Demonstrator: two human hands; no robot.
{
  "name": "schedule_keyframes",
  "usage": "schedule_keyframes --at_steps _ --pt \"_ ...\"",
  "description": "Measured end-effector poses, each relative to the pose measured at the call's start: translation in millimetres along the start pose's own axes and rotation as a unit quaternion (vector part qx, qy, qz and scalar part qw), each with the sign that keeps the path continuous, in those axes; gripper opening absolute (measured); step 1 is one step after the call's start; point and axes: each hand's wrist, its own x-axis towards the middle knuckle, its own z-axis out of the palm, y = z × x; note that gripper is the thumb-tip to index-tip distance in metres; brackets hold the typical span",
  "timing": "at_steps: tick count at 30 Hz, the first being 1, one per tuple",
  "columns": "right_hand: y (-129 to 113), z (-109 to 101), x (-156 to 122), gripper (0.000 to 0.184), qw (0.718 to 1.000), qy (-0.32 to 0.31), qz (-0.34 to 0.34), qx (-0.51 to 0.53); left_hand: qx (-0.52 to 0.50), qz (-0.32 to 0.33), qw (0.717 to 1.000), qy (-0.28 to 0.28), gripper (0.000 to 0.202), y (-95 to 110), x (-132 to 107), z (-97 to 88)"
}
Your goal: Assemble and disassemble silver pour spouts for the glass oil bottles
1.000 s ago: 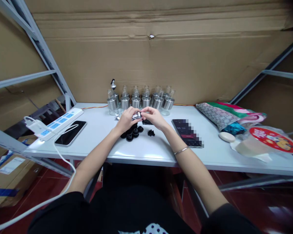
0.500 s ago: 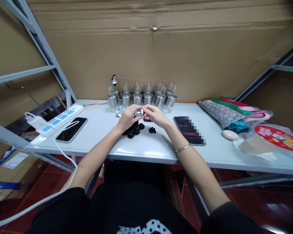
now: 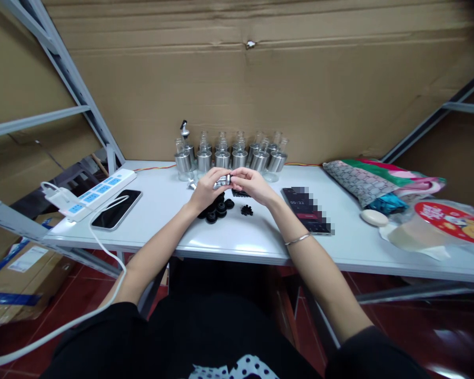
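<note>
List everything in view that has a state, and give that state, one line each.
Left hand, closed on the silver piece
Right hand, fingertips gripping the silver piece's black end
Bottles, upright; one topped with a spout, the others open
Power strip, charger plugged in
Left phone, lying flat, screen dark
Right phone, lying flat, screen lit
Round black parts, loose in a pile

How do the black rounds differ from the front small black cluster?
Size: the rounds are chunkier than the pieces in the cluster. Spread: the rounds reach wider than the cluster. View: the left hand partly hides the rounds; the cluster shows fully. Both are black.
</note>
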Motion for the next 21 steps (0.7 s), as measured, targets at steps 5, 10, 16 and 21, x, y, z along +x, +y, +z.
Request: schedule_keyframes --at_steps 5,10,16,21 --pt "0.5 -0.4 0.4 0.032 0.999 0.007 -0.008 -0.031 0.008 0.017 1.0 -0.009 0.03 -4.2 -1.0 0.0" --pt "0.2 -1.5 0.4 0.028 0.998 -0.002 -0.011 -0.06 0.013 0.05 0.999 -0.016 0.029 -5.2 -0.7 -0.2" --pt "-0.9 -1.5 -0.8 0.024 0.997 -0.016 -0.006 -0.072 -0.017 0.034 0.999 -0.038 0.034 -4.2 0.3 -1.0" --pt "-0.6 5.5 -0.6 0.025 0.993 0.015 -0.056 -0.104 -0.068 -0.008 0.997 -0.047 0.035 -4.9 5.1 -8.0"
